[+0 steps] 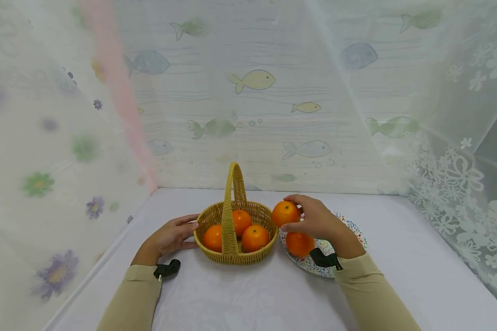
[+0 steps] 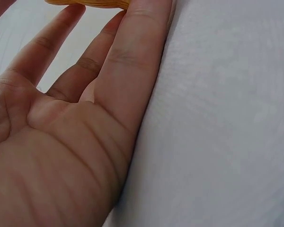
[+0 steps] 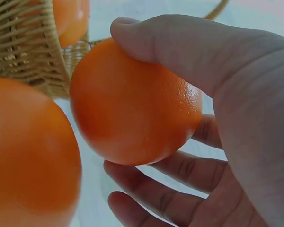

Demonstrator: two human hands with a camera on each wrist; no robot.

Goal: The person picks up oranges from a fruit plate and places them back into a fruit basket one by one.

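From my head, I see a yellow basket [image 1: 248,258] on the white table [image 1: 231,299]. It is longer from side to side, and its tall handle [image 1: 227,225] stands up straight and goes over the middle, from near to far. My left hand [image 1: 171,238] is loosely spread, and its fingers touch the basket's left end. My right hand [image 1: 320,221] pinches the top orange [image 1: 286,214], open just as wide as the fruit. It is up over the plate's edge, right beside the basket's right rim. It is round, so it is about as long as it is wide, and its stem spot looks up and toward me. The low orange [image 1: 299,244] sits on the spotty plate [image 1: 308,265], and three oranges [image 1: 255,238] lie in the basket.

From my left wrist, my palm looks big, its side lies along the table, and my fingers reach the basket's edge.

From my right wrist, my thumb presses one side of the top orange and my bent fingers hold the other, with the basket close behind
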